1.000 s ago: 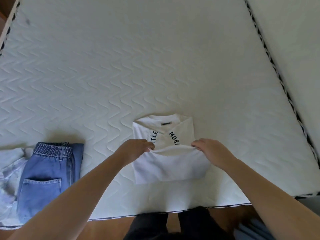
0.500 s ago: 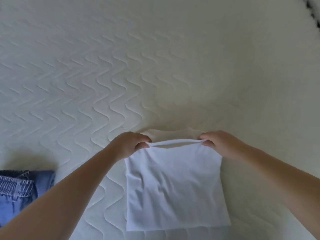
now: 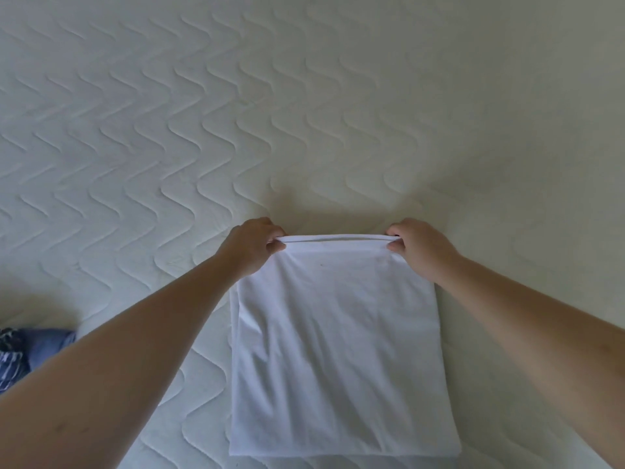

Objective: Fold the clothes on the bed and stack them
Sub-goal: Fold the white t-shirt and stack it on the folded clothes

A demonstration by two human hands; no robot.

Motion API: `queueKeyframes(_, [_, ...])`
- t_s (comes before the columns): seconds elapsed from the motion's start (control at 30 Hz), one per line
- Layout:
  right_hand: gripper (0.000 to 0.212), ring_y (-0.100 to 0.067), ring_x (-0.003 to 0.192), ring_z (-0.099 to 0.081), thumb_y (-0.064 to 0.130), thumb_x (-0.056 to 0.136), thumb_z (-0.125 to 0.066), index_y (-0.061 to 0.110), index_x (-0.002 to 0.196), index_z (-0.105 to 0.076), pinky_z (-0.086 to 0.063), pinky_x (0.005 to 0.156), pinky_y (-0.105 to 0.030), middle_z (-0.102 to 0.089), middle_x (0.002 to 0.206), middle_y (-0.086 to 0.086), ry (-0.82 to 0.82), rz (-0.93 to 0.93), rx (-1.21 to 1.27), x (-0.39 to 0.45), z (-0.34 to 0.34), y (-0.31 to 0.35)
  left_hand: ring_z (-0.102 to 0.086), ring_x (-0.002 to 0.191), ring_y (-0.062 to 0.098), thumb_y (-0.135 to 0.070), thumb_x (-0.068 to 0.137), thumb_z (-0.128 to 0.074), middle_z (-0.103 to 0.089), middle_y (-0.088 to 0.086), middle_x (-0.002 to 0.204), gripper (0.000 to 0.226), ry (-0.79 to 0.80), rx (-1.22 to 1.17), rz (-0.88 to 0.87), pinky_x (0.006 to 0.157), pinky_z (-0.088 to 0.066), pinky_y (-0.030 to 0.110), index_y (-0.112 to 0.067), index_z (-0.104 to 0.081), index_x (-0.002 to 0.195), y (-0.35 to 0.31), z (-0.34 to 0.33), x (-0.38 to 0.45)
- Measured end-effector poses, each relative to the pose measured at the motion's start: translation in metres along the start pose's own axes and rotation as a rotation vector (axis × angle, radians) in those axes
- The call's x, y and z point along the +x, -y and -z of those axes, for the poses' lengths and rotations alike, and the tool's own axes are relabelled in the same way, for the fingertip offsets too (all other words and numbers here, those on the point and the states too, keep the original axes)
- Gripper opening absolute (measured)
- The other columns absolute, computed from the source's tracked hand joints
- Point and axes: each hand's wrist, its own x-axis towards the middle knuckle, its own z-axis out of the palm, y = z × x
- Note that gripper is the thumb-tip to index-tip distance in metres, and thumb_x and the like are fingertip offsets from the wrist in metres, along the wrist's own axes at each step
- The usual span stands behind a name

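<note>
The white shirt (image 3: 341,350) lay folded flat on the bed (image 3: 236,113), a plain rectangle at about 6 o'clock in the view, its near edge toward the person. The left hand (image 3: 253,243) pinched the far left corner of the upper layer, fingers curled over the fold with the thumb beneath. The right hand (image 3: 417,247) pinched the far right corner the same way, so the far edge ran taut between them. At 8 o'clock, well apart from the shirt, a bit of blue jeans (image 3: 40,346) showed at the frame's edge.
</note>
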Motion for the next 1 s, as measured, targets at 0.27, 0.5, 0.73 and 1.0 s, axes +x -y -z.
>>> queueKeyframes(0.27, [0.047,-0.027,0.116,-0.054,0.046,0.082,-0.072,0.021,0.119,-0.057,-0.039,0.097,-0.037,-0.062,0.119,-0.003,0.138,-0.109,-0.088,0.013,0.000,0.002,-0.054,0.110,0.025,-0.035,0.097,-0.057,-0.055,0.004,0.118,0.029,0.197,0.022,0.110,0.090,-0.044,0.037,-0.017,-0.059,0.119,-0.007,0.002,0.015])
queueKeyframes(0.5, [0.048,-0.028,0.104,-0.061,0.049,0.082,-0.072,0.015,0.113,-0.061,-0.040,0.078,-0.032,-0.066,0.108,-0.007,0.124,-0.074,-0.101,0.016,-0.003,-0.004,-0.055,0.089,0.020,-0.038,0.090,-0.068,-0.059,-0.002,0.102,0.030,0.190,-0.046,0.109,0.072,-0.042,0.031,-0.023,-0.055,0.113,0.002,0.009,0.012])
queueKeyframes(0.73, [0.042,-0.028,0.094,-0.059,0.040,0.085,-0.072,0.009,0.108,-0.058,-0.038,0.070,-0.031,-0.062,0.101,-0.007,0.127,-0.057,-0.051,0.013,-0.004,-0.002,-0.052,0.099,0.019,-0.037,0.081,-0.078,-0.056,-0.003,0.105,0.046,0.267,-0.001,0.151,0.082,-0.041,0.031,-0.017,-0.059,0.118,0.001,0.010,0.012])
queueKeyframes(1.0, [0.027,-0.022,0.082,-0.055,0.039,0.081,-0.076,0.021,0.094,-0.061,-0.032,0.059,-0.028,-0.053,0.078,0.006,0.152,0.023,0.002,-0.019,0.037,-0.002,-0.052,0.096,0.019,-0.035,0.091,-0.066,-0.050,-0.011,0.090,0.016,0.327,0.044,-0.004,0.067,-0.035,0.027,-0.025,-0.054,0.096,-0.018,0.049,-0.011])
